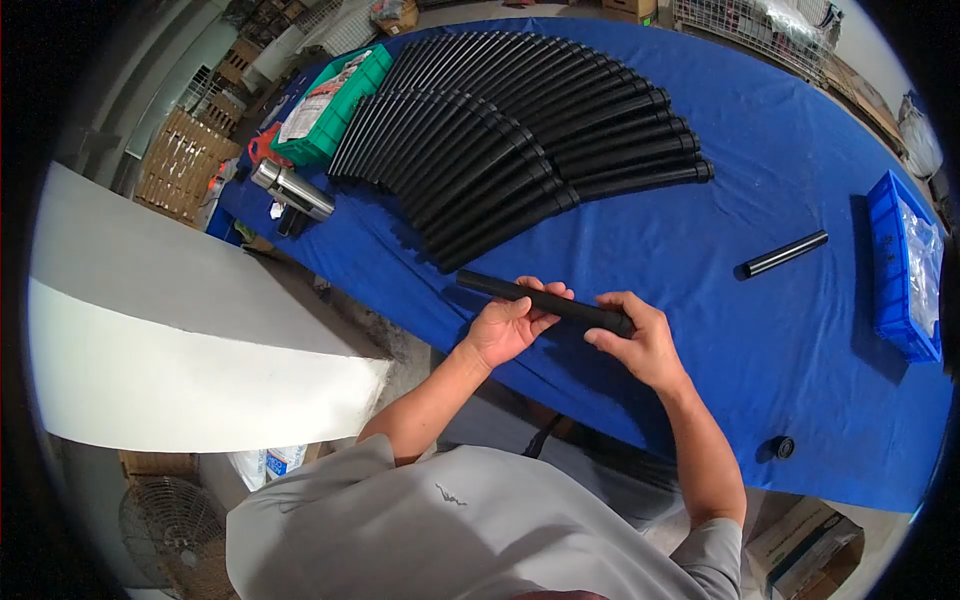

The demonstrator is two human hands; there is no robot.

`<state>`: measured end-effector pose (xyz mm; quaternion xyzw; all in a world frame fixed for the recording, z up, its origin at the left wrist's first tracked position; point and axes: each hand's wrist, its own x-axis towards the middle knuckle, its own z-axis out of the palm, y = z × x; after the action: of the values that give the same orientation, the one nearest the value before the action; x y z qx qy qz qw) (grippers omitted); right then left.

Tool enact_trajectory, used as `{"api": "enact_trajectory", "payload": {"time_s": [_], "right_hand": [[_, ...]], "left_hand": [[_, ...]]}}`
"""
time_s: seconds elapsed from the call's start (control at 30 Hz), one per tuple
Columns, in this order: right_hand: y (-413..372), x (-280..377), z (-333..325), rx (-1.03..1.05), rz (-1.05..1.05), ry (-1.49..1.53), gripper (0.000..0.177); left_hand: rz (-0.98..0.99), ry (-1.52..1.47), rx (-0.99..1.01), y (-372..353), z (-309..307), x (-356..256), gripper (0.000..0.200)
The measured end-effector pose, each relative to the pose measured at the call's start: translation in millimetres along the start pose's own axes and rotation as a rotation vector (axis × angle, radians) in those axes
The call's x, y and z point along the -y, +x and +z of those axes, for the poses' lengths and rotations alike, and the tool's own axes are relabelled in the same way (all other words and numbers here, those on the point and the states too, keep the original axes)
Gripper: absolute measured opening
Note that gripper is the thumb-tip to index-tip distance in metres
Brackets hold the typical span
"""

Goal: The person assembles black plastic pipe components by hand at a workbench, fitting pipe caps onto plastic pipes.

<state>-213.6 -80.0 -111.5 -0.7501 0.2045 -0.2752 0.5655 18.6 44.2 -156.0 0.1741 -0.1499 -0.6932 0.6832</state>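
Observation:
A black tube [548,299] lies across both my hands above the near edge of the blue-covered table. My left hand [508,328] holds its middle from below, with the fingers curled round it. At its right end, my right hand [640,342] grips the tube between thumb and fingers; that end is partly hidden. Beyond my hands, many black tubes [470,150] lie side by side in a fanned double row. To the right, a single shorter black tube [786,254] rests on the cloth. A small round black cap [783,447] sits near the front right edge.
A blue crate [884,290] with clear plastic bags stands at the right. At the back left are a green crate [372,82] with paper in it and a steel flask [296,192]. A white wall-like block [200,370] stands left of the table [690,290].

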Motion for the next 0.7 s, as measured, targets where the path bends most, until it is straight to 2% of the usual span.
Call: {"api": "enact_trajectory", "payload": {"time_s": [0.03, 0.43, 0.53, 0.63, 0.7], "right_hand": [[-0.6, 1.0, -1.6, 0.052, 0.191, 0.14, 0.03], [-1.6, -7.1, 1.3, 0.032, 0.097, 0.075, 0.028], [-1.3, 0.8, -1.2, 0.039, 0.128, 0.065, 0.029], [-1.4, -1.8, 0.2, -0.061, -0.198, -0.29, 0.029], [-2.0, -4.1, 4.7, -0.074, -0.266, -0.319, 0.03]], "left_hand": [[0.005, 0.009, 0.001, -0.3, 2.8, -0.5, 0.026], [0.01, 0.038, -0.02, 0.2, 3.0, 0.8, 0.028], [0.011, 0.046, -0.022, 0.1, 5.3, 1.1, 0.028], [-0.038, 0.018, -0.081, 0.2, 9.6, -1.3, 0.029], [-0.028, -0.018, -0.056, 0.4, 4.4, -0.4, 0.031]]}}
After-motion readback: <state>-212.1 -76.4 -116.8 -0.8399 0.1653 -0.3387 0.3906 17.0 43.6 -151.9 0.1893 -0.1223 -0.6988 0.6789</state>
